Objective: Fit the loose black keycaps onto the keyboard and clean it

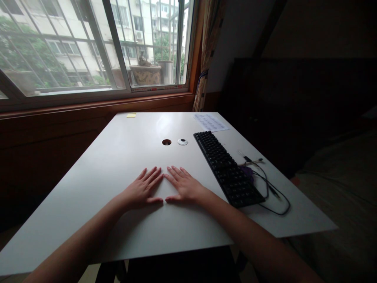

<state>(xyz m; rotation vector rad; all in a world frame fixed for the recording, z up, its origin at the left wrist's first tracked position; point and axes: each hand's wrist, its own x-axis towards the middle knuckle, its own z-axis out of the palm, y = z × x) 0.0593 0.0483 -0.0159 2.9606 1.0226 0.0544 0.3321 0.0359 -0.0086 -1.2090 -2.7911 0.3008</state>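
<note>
My left hand lies flat on the white table, palm down, with its fingers spread and nothing held. Beside it, my right hand rests the same way, open and palm down. The thumbs and forefingers of both hands nearly meet, framing a small patch of tabletop. Beyond the fingertips are a round hole in the table and a white round cap with a dark opening. A black keyboard lies at a slant to the right of my right hand, apart from it.
Black cables and a small purple thing lie right of the keyboard. A printed paper sheet and a yellow sticky note are near the far edge. A barred window and a tied curtain stand behind.
</note>
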